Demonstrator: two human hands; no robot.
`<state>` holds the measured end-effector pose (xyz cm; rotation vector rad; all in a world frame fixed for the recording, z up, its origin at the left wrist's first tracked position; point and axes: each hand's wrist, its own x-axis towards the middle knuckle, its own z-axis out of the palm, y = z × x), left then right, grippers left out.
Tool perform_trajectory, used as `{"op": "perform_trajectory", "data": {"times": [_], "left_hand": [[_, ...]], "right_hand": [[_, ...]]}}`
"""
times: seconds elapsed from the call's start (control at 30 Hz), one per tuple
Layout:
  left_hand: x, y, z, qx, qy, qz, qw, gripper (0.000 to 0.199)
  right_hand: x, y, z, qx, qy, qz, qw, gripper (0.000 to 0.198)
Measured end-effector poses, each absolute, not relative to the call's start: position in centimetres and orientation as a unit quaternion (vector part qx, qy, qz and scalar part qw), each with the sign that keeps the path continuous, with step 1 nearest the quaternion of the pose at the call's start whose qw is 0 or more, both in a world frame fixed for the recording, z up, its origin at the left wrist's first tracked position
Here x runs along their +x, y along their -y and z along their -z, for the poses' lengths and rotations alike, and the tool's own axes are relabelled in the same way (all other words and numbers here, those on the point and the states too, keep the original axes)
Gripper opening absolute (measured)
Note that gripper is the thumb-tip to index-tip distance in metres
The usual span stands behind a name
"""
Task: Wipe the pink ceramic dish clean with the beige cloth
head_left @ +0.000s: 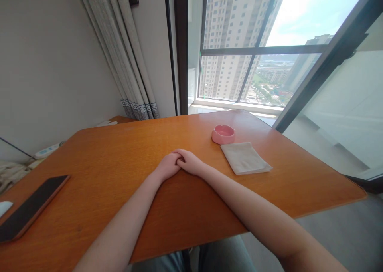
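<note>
My left hand (168, 166) and my right hand (191, 163) rest clasped together on the wooden table (119, 148), near its middle. The right fingers lie over the left hand, and both hands are closed with no object showing in them. Some of the left fingers are hidden under the right hand. To the right of my hands lies a folded light grey cloth (245, 159), flat on the tabletop. Just behind the cloth stands a small pink bowl (223, 135) with a thick rim. Neither hand touches the cloth or the bowl.
A long dark flat object (32, 208) with a brownish edge lies at the table's left, beside a partly visible white item (4, 207). A white power strip (49, 150) sits beyond the left edge. Curtains (128, 56) and a large window (257, 50) stand behind.
</note>
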<state>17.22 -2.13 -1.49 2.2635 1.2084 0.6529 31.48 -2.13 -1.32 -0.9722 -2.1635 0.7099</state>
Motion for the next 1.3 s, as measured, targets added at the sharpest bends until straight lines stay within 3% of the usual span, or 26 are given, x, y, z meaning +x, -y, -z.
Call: {"op": "perform_trajectory", "data": {"times": [0.13,0.27,0.4,0.6,0.73,0.83,1.0,1.07,1.2,1.3], "left_hand": [[17.2,2.1,1.4,0.829,-0.443,-0.241,0.243,0.020],[17.2,2.1,1.2,0.817,-0.458,-0.244,0.250,0.022],[17.2,2.1,1.1,0.811,-0.464,-0.248,0.256,0.022],[17.1,2.2,1.2,0.813,-0.462,-0.243,0.256,0.022],[17.3,2.2,1.2,0.819,-0.464,-0.238,0.240,0.023],[17.6,2.6,0.6,0.823,-0.462,-0.283,0.169,0.025],[16.8,3.0,-1.4,0.844,-0.415,-0.338,0.018,0.055],[16.1,2.9,-2.1,0.868,-0.395,-0.302,0.004,0.049],[14.5,3.0,-3.0,0.900,-0.374,-0.220,0.032,0.019],[12.6,2.9,-3.3,0.884,-0.414,-0.212,0.044,0.017]], "right_hand": [[34.8,1.6,-1.1,-0.373,0.873,-0.107,0.297,0.051],[38.8,0.0,-2.3,-0.623,0.732,0.047,0.272,0.050],[40.8,-0.8,-2.0,-0.754,0.638,0.047,0.152,0.056],[42.7,-1.5,-2.5,-0.792,0.600,-0.017,0.111,0.034],[43.6,-2.0,-2.6,-0.759,0.639,-0.015,0.126,0.028],[42.2,-1.8,-2.7,-0.678,0.713,0.022,0.178,0.022],[36.9,0.1,-2.9,-0.476,0.848,0.016,0.231,0.015],[35.1,1.0,-2.6,-0.406,0.881,-0.006,0.244,0.019],[33.4,2.4,-2.1,-0.338,0.903,-0.047,0.261,0.018],[33.0,3.1,-2.0,-0.312,0.898,-0.060,0.306,0.026]]}}
